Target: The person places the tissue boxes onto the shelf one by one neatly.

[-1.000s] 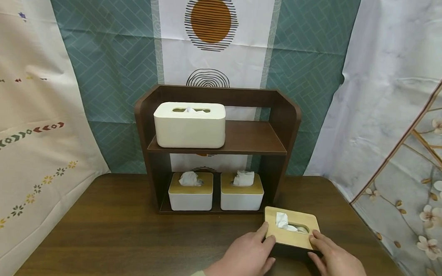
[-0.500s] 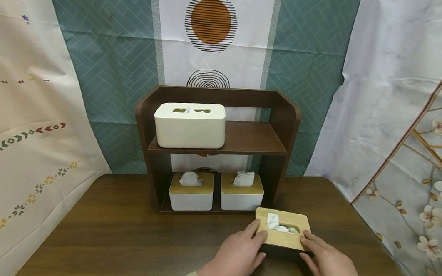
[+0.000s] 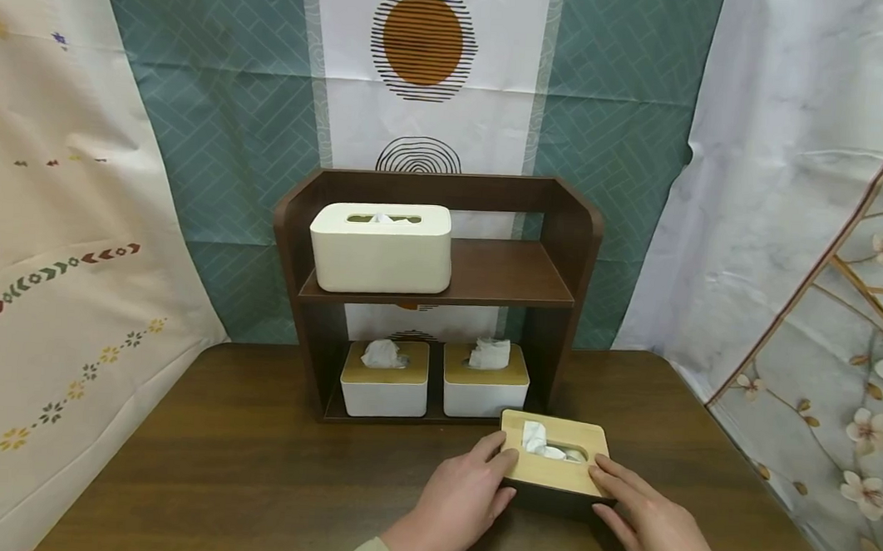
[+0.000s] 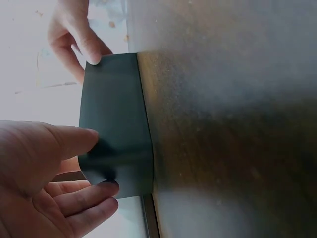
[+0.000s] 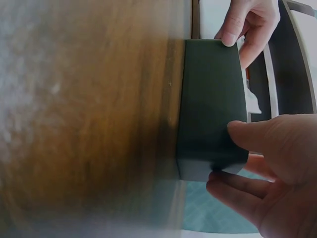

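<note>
A tissue box [image 3: 551, 474] with a pale wooden lid and dark sides sits on the brown table, in front of the shelf's right end. White tissue pokes out of its oval slot. My left hand [image 3: 456, 497] grips the left end, fingers over the lid and thumb on the near side. At the opposite end my right hand [image 3: 653, 524] holds it in a similar way. In the left wrist view the dark front wall [image 4: 116, 104] shows the left thumb pressed near its upper edge. The right wrist view shows the right thumb on that same wall [image 5: 210, 94].
Behind the box stands a dark brown two-tier shelf [image 3: 588, 258]. A large cream tissue box [image 3: 382, 260] occupies its upper left. Two white tissue boxes with wooden lids, one left [image 3: 384, 399] and one right [image 3: 484, 400], fill the lower tier. Patterned cloths hang around the table [image 3: 252, 465].
Both hands have moved the dark tissue box to the left along the table, closer to the front of the shelf's lower right box. The shelf and its boxes stay put.
</note>
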Tool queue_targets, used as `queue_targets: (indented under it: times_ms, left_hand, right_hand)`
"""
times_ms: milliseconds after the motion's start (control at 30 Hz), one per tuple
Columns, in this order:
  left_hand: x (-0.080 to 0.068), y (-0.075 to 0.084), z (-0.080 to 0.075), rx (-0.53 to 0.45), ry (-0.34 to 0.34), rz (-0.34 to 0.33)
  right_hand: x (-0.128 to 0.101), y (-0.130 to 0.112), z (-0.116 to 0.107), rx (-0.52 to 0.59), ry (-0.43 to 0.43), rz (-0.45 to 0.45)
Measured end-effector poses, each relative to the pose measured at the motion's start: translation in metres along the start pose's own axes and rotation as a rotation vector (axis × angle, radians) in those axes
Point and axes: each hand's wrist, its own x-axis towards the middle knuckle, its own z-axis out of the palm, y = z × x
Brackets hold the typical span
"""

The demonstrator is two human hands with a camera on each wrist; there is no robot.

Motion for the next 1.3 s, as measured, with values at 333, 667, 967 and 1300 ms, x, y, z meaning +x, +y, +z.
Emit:
queue_targets:
  times_ms: [333,667,967,1300]
  left_hand:
    - [0.002,0.0,0.002,-0.026,-0.016,-0.02]
    - [0.002,0.002,0.005,-0.06,-0.024,-0.06]
    - [0.002,0.004,0.004,-0.064,-0.004,-0.049]
    - [0.002,0.008,-0.011,-0.061,0.032,-0.068]
  right_hand:
    - [0.001,0.0,0.001,0.051,-0.04,0.074]
    - [0.001,-0.002,0.0,0.143,-0.061,0.145]
    - [0.001,-0.004,0.001,0.175,-0.089,0.189]
    - [0.002,-0.01,-0.008,0.159,-0.027,0.174]
